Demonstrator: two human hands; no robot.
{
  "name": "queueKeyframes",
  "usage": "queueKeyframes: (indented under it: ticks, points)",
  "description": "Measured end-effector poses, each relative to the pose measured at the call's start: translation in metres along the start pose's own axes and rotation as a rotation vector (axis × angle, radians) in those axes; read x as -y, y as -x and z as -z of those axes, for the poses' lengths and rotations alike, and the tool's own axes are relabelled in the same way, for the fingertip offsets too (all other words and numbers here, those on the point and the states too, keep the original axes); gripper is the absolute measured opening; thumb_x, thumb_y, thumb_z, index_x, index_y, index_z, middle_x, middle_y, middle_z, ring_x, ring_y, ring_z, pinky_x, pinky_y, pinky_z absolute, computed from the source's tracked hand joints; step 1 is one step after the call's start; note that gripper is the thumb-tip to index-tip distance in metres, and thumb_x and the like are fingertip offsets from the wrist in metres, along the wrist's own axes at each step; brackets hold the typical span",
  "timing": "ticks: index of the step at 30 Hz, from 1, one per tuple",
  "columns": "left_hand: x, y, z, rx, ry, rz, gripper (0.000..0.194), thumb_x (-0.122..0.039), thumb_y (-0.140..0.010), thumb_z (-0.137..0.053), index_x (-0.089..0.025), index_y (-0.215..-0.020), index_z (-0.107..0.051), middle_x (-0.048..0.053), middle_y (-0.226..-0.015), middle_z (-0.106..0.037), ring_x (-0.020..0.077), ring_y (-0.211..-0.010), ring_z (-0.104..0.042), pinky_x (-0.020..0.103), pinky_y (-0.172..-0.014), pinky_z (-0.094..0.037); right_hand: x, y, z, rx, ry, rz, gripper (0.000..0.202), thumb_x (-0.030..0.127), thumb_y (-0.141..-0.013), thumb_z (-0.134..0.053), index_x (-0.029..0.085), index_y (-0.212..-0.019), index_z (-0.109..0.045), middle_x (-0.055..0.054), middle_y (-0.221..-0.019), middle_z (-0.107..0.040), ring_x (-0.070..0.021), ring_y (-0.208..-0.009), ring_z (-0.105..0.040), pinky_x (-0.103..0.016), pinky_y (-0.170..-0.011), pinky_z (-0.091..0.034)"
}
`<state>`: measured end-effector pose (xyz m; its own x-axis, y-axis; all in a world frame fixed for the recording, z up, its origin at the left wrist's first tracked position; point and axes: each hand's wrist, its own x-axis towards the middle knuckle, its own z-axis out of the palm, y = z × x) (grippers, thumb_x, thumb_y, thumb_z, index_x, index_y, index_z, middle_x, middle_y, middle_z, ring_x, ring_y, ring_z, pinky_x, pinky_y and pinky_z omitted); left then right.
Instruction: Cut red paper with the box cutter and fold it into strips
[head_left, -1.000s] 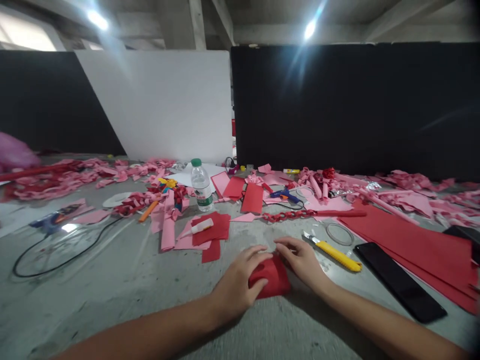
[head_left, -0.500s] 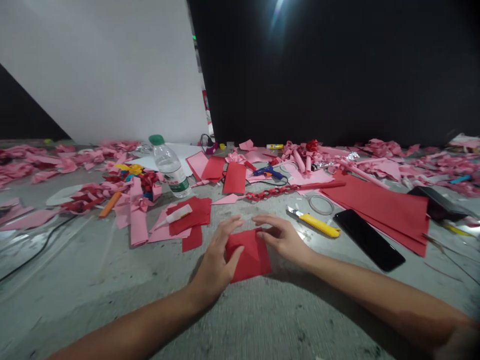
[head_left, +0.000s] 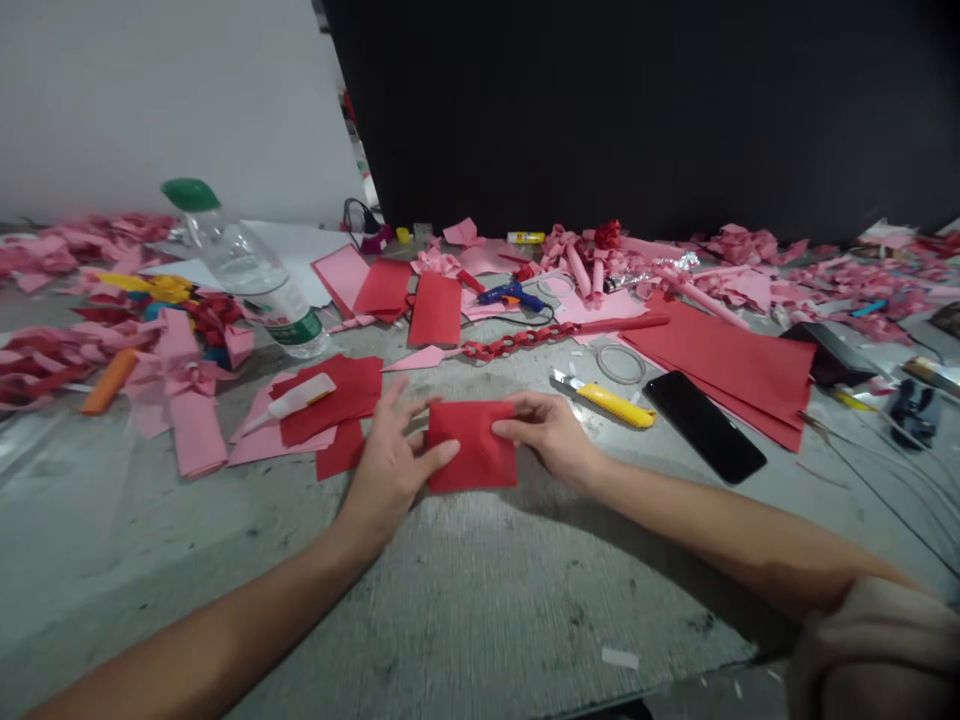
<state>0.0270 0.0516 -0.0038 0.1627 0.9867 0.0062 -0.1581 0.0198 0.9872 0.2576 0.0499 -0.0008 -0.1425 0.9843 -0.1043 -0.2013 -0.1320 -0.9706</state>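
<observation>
A small square of red paper (head_left: 472, 460) is held up between my two hands, tilted toward me. My left hand (head_left: 390, 460) has its thumb on the front of the paper's left edge, the other fingers at or behind that side, the index finger stretched upward. At the right edge, my right hand (head_left: 555, 430) pinches the sheet, thumb in front and fingers behind. To the left lie more red paper pieces (head_left: 349, 390) with a white glue tube (head_left: 301, 396) on top. Right of my right hand is a yellow utility knife (head_left: 611, 403), its blade out.
A plastic bottle (head_left: 262, 280) stands at left. Further back are a blue glue gun (head_left: 514, 295) and a red paper chain (head_left: 517, 345). A black phone (head_left: 705, 425) and large red sheets (head_left: 727, 365) lie right. Pink scraps (head_left: 757, 245) line the back; the table's edge (head_left: 675, 680) shows front right.
The red square has been lifted from lying on the table and tilted upright. My right hand has closed on its right edge, and my left thumb presses its left side. The view has shifted.
</observation>
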Motion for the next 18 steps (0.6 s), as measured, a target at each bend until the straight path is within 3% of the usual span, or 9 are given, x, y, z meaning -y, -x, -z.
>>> queueKeyframes:
  ticks: [3, 6, 8, 11, 15, 18]
  points:
    - [-0.006, -0.001, 0.001, 0.085, 0.114, 0.188, 0.111, -0.037, -0.078, -0.096, -0.031, -0.168, -0.031, 0.011, -0.131, -0.076, 0.0238, -0.102, -0.080, 0.043, -0.094, -0.068, -0.001, 0.000, 0.001, -0.048, -0.037, 0.028, 0.039, 0.035, -0.077, -0.095, 0.025, -0.111, -0.079, -0.002, -0.100, -0.082, -0.0185, -0.085, -0.076, -0.034, -0.078, -0.061]
    - [-0.011, 0.002, 0.000, 0.141, 0.129, 0.205, 0.088, -0.037, -0.078, -0.097, -0.022, -0.153, -0.055, 0.009, -0.115, -0.082, 0.0249, -0.101, -0.081, 0.041, -0.095, -0.066, 0.000, 0.002, 0.000, -0.040, -0.001, 0.057, 0.058, 0.035, -0.081, -0.093, 0.030, -0.136, -0.074, 0.000, -0.097, -0.079, -0.0178, -0.085, -0.074, -0.035, -0.081, -0.062]
    - [-0.013, 0.003, -0.002, 0.125, 0.084, 0.150, 0.063, -0.040, -0.077, -0.097, -0.017, -0.130, -0.072, 0.009, -0.113, -0.083, 0.0241, -0.101, -0.080, 0.039, -0.097, -0.064, 0.003, 0.004, -0.001, -0.092, 0.098, 0.130, 0.056, 0.036, -0.084, -0.090, 0.032, -0.138, -0.073, -0.003, -0.110, -0.078, -0.0187, -0.091, -0.073, -0.035, -0.083, -0.063]
    - [-0.013, 0.003, -0.004, 0.065, 0.001, 0.078, 0.040, -0.044, -0.081, -0.094, -0.018, -0.107, -0.079, 0.007, -0.105, -0.084, 0.0217, -0.095, -0.079, 0.036, -0.091, -0.064, 0.010, 0.011, -0.005, -0.184, 0.325, 0.278, 0.038, 0.038, -0.089, -0.086, 0.033, -0.126, -0.078, -0.006, -0.139, -0.072, -0.0227, -0.108, -0.071, -0.036, -0.082, -0.064]
    - [-0.012, 0.006, -0.004, -0.003, -0.074, 0.011, 0.030, -0.043, -0.088, -0.088, -0.019, -0.102, -0.079, 0.005, -0.100, -0.083, 0.0207, -0.091, -0.077, 0.035, -0.087, -0.063, 0.016, 0.017, -0.009, -0.139, 0.470, 0.381, 0.023, 0.038, -0.096, -0.080, 0.035, -0.119, -0.080, -0.005, -0.144, -0.070, -0.0267, -0.128, -0.068, -0.040, -0.092, -0.065]
    - [-0.014, 0.013, 0.001, -0.092, -0.251, -0.253, 0.011, -0.032, -0.097, -0.079, -0.022, -0.102, -0.077, 0.004, -0.106, -0.082, 0.0206, -0.100, -0.076, 0.037, -0.095, -0.061, 0.014, 0.018, -0.008, -0.162, 0.410, 0.378, 0.040, 0.039, -0.094, -0.084, 0.037, -0.133, -0.076, -0.006, -0.148, -0.067, -0.0258, -0.125, -0.068, -0.042, -0.097, -0.064]
